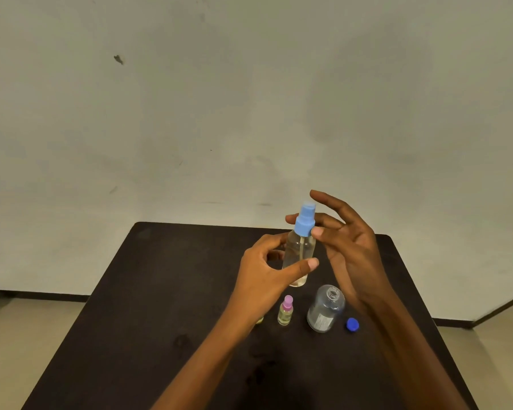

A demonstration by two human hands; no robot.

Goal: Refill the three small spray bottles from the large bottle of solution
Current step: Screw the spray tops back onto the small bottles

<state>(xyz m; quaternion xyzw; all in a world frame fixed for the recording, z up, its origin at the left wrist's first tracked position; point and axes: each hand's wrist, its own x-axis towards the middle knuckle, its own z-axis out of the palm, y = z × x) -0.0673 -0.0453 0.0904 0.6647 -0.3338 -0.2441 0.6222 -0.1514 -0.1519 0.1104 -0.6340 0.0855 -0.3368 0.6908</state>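
Head view took in a wide pale wall point(249, 99) at the back; below it a dark table point(160, 321) filled the lower frame, with pale floor point(27, 335) showing at both sides. Two bare forearms stretched in from the bottom edge.

The left hand point(264, 270) gripped the tall spray bottle point(298, 253), thumb laid across the front of its clear body, fingers curled round behind; the bottle was upright over the middle of the table, though whether its base touched the top could not be told. The right hand point(350, 250) was at the bottle's blue spray top point(305, 221); thumb tip and one finger pinched the collar from either side, the other fingers spread loose, the forefinger raised above.

Nearer the camera, the large bottle point(325, 310) stood on the table just beside the right wrist; clear, neck open, a white label on its side. Left of it, and apart, stood a little bottle point(285, 312) with a pink top and yellowish liquid inside. Right of the large bottle lay a blue cap point(352, 324), close by but not touching. Smallest of all, a sliver of another small bottle point(259, 321) peeked out from behind the left wrist, mostly hidden.
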